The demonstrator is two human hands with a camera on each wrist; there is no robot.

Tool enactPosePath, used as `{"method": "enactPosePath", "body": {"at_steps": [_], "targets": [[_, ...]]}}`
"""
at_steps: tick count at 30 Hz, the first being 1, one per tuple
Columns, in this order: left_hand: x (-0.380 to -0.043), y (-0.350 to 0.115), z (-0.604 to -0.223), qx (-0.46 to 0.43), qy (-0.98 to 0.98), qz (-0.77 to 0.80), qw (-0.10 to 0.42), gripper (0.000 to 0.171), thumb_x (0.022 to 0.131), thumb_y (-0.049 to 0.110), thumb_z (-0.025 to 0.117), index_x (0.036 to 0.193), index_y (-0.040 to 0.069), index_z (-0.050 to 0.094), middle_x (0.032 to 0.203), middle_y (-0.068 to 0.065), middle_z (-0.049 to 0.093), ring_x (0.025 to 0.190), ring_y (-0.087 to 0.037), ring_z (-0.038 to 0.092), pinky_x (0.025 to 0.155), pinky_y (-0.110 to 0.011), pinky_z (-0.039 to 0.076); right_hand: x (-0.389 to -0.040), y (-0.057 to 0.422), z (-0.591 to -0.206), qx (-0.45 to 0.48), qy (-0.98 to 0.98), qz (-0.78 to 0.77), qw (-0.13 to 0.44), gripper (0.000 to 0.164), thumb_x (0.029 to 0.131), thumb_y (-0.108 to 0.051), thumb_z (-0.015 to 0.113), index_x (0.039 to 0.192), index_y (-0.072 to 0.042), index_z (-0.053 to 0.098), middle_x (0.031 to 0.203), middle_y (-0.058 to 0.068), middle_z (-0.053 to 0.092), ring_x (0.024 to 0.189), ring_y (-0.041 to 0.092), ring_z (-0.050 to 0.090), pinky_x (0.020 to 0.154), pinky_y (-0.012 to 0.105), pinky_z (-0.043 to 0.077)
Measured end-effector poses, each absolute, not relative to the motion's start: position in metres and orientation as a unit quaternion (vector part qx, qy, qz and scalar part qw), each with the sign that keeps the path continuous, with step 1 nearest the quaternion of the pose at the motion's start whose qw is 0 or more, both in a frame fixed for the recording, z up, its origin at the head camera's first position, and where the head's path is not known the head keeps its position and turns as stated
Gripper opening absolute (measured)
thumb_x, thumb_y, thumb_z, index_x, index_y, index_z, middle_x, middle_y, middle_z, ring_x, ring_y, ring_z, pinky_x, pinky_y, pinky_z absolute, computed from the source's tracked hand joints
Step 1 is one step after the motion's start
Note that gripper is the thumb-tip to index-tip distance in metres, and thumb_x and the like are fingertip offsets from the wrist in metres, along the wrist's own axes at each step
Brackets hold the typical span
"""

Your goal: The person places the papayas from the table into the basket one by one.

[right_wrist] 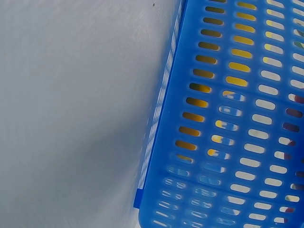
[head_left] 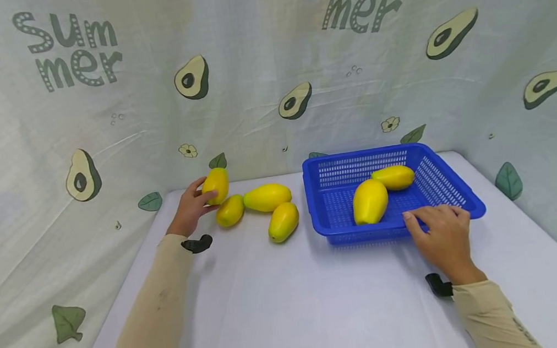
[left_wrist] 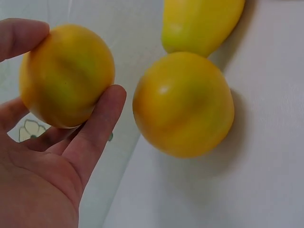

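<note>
My left hand (head_left: 190,209) holds a yellow papaya (head_left: 216,186) at the far left of the table, above the others. In the left wrist view its thumb and fingers are curled round the papaya (left_wrist: 66,76). Right beside it lies another papaya (head_left: 230,211), touching a larger papaya (head_left: 268,197); a third papaya (head_left: 284,222) lies nearer. My right hand (head_left: 445,237) grips the near rim of a blue plastic basket (head_left: 333,230), fingers over the edge. Inside the basket are two papayas, one long papaya (head_left: 370,202) and one behind it (head_left: 394,177).
A white-covered table (head_left: 280,306) carries everything. Behind it and at both sides hangs a pale cloth (head_left: 255,137) printed with avocados and leaves. The slotted basket wall (right_wrist: 190,142) fills the right of the right wrist view.
</note>
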State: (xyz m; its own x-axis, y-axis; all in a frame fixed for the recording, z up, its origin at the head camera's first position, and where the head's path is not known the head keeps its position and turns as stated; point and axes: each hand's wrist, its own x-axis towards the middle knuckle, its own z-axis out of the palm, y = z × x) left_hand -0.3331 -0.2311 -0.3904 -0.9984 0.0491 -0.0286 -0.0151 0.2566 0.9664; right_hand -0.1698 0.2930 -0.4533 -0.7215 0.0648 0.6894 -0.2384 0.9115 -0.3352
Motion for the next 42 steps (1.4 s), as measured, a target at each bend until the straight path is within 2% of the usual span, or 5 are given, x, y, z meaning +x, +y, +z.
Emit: {"method": "enactPosePath", "body": {"at_steps": [8, 20, 29, 42], "targets": [[-0.337, -0.210, -0.382, 0.041, 0.791, 0.609, 0.044, 0.067, 0.100, 0.025, 0.060, 0.158, 0.017, 0.028, 0.148, -0.017, 0.040, 0.127, -0.036, 0.049, 0.101, -0.043, 0.048, -0.171, 0.295, -0.451, 0.047, -0.908, 0.203, 0.363, 0.029, 0.095, -0.024, 0.063, 0.100, 0.003, 0.074, 0.100, 0.024, 0.071, 0.099, 0.045, 0.056, 0.096, 0.065, 0.026], [-0.342, -0.155, -0.382, 0.066, 0.775, 0.625, 0.067, 0.059, 0.097, 0.024, 0.060, 0.152, 0.021, 0.040, 0.140, -0.013, 0.047, 0.120, -0.035, 0.053, 0.099, -0.044, 0.050, -0.164, 0.300, -0.454, 0.049, -0.918, 0.206, 0.334, 0.031, 0.099, -0.026, 0.060, 0.102, 0.001, 0.074, 0.102, 0.023, 0.071, 0.102, 0.044, 0.054, 0.094, 0.066, 0.025], [-0.347, -0.135, -0.383, 0.086, 0.750, 0.652, 0.065, 0.059, 0.097, 0.025, 0.062, 0.152, 0.022, 0.041, 0.137, -0.013, 0.050, 0.117, -0.033, 0.057, 0.091, -0.038, 0.055, -0.168, 0.299, -0.455, 0.061, -0.915, 0.207, 0.342, 0.029, 0.098, -0.026, 0.061, 0.101, 0.000, 0.074, 0.101, 0.021, 0.071, 0.100, 0.042, 0.055, 0.094, 0.065, 0.025], [-0.345, -0.119, -0.377, 0.117, 0.733, 0.665, 0.078, 0.060, 0.099, 0.032, 0.062, 0.153, 0.020, 0.038, 0.136, -0.012, 0.052, 0.115, -0.030, 0.060, 0.094, -0.038, 0.054, -0.166, 0.294, -0.450, 0.061, -0.908, 0.223, 0.349, 0.028, 0.096, -0.024, 0.064, 0.100, 0.001, 0.074, 0.100, 0.022, 0.071, 0.100, 0.043, 0.055, 0.094, 0.065, 0.024]]}}
